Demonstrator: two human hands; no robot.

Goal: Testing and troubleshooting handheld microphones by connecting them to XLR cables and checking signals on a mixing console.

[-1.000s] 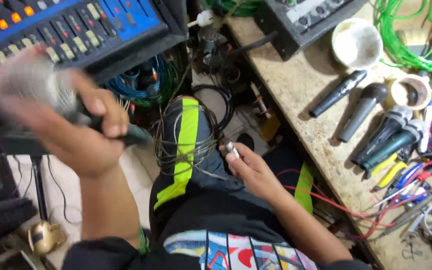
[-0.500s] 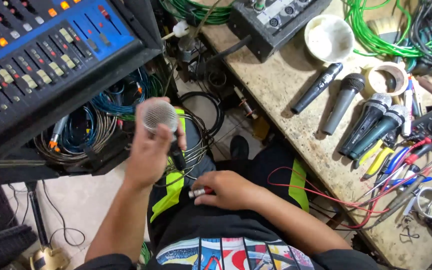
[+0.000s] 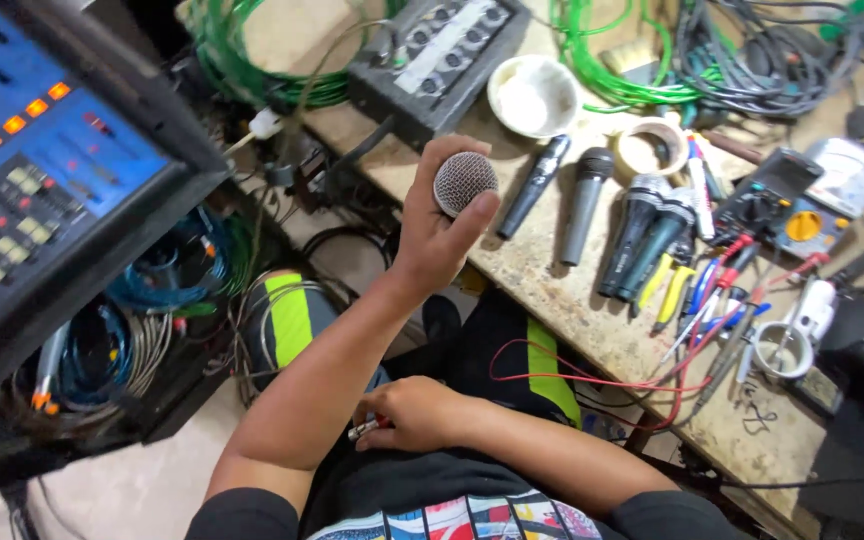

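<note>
- Right now my left hand [image 3: 432, 235] is wrapped around the microphone [image 3: 465, 182], its mesh head up, raised over the edge of the workbench [image 3: 562, 290].
- Down in my lap, my right hand [image 3: 414, 412] pinches a small metal connector [image 3: 365, 430].
- Best, I judge, to keep the grip firm below the mesh, clear of the loose red wires [image 3: 592, 378].
</note>
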